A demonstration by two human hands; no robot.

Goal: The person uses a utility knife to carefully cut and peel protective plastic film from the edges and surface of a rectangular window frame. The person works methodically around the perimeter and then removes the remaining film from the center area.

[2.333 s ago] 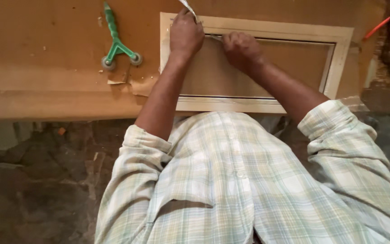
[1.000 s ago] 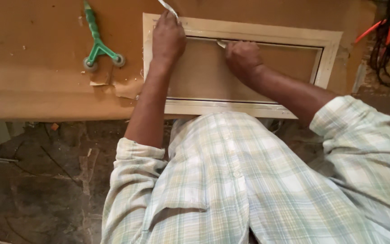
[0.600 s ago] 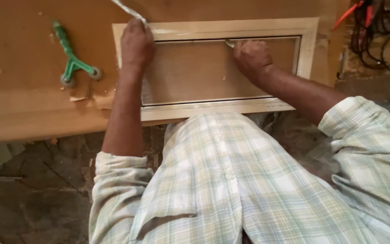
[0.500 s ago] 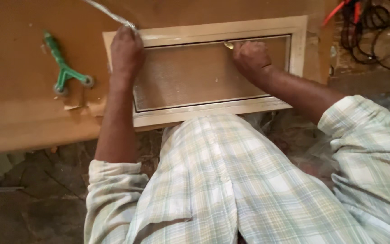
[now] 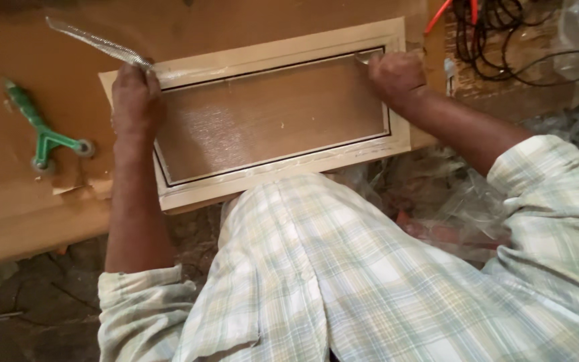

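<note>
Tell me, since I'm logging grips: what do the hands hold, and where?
Left hand grips a clear strip at its near end; right hand pinches a small tool.

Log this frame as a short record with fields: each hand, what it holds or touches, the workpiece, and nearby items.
left hand: grips a thin clear strip at the panel's upper left corner
right hand: closed on a small tool, tip at the panel's upper right groove; tool mostly hidden
workpiece: framed wooden panel lying flat on a brown board
nearby: green roller tool left, black cables upper right
</note>
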